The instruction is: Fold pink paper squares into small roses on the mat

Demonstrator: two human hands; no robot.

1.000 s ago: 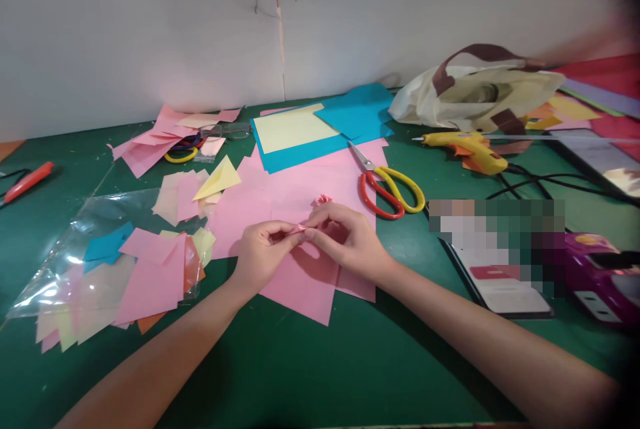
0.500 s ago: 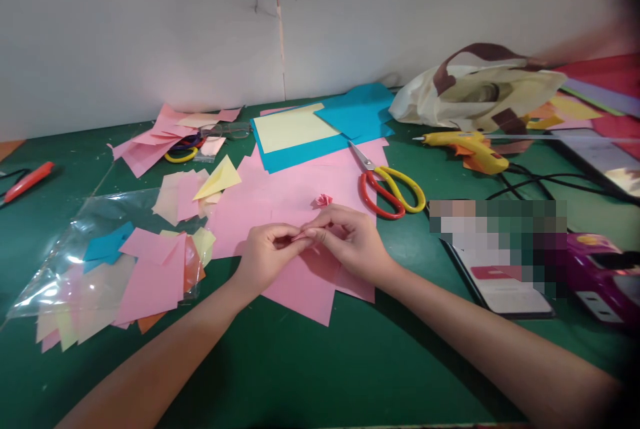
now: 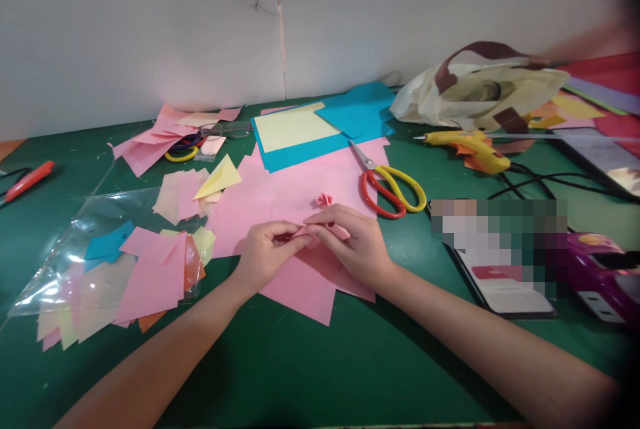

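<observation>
My left hand [image 3: 265, 254] and my right hand [image 3: 350, 242] meet fingertip to fingertip over pink paper sheets [image 3: 300, 289] on the green mat [image 3: 320, 369]. Both pinch a small folded pink paper piece [image 3: 340, 231], part of which sticks out by my right fingers. Just beyond my right hand a small rolled pink paper flower [image 3: 324, 199] lies on the pink sheets.
Red-and-yellow scissors [image 3: 390, 185] lie to the right, a yellow glue gun [image 3: 470, 147] and a cloth bag [image 3: 480, 92] behind them. Blue and pale yellow sheets [image 3: 310, 129] sit at the back. A plastic bag with paper squares [image 3: 115, 262] lies left. A purple device [image 3: 600, 275] is far right.
My fingers have kept working the small pink piece; the right hand has sunk slightly and turned, so more of the piece shows beside it.
</observation>
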